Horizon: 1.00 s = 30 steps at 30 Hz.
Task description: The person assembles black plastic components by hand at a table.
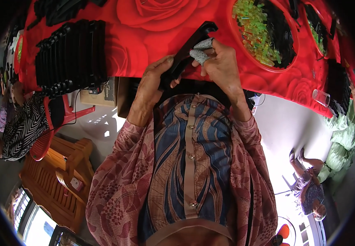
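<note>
A long black plastic bar [198, 36] with a hooked far end is held aslant over the near edge of the red table. My left hand [149, 81] is closed round its lower end, thumb along the side. My right hand [222, 61] is closed against the bar's right side. Grey wrapping covers two of its fingertips, which press on or pinch the bar. Whether a small piece is also between those fingers is hidden.
On the rose-patterned red cloth [153, 12], a stack of similar black bars [71, 53] lies at left. A round red tray [295, 41] at right holds yellow-green and black pieces. A clear cup [321, 97] stands near the right edge. Other people sit at both sides.
</note>
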{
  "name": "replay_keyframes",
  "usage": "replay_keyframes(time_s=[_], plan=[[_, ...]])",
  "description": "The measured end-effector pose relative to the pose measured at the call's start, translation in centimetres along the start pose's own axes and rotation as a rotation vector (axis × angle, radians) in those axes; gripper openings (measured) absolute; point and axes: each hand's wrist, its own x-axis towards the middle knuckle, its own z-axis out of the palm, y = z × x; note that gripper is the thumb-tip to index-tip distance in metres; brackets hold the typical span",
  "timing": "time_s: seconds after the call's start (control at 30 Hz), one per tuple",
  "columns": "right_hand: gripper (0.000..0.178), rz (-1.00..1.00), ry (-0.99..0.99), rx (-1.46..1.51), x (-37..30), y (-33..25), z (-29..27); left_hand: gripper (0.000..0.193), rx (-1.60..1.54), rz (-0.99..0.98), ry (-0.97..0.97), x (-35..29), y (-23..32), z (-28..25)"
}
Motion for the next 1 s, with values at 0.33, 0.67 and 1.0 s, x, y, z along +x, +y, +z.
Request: replay_keyframes(time_s=[0.33, 0.67, 1.0], plan=[[0.014, 0.006, -0.110, -0.098, -0.2, -2.3, -1.5, 0.036, -0.058, -0.016, -0.059, 0.2, 0.4, -0.1], [0.013, -0.279, -0.055, -0.184, 0.1, 0.0, -1.1, 0.034, -0.009, 0.008, -0.059, 0.4, 0.4, -0.1], [0.010, -0.224, -0.087, -0.200, 0.4, 0.3, -1.3, 0.033, 0.024, 0.004, -0.089, 0.6, 0.3, -0.1]])
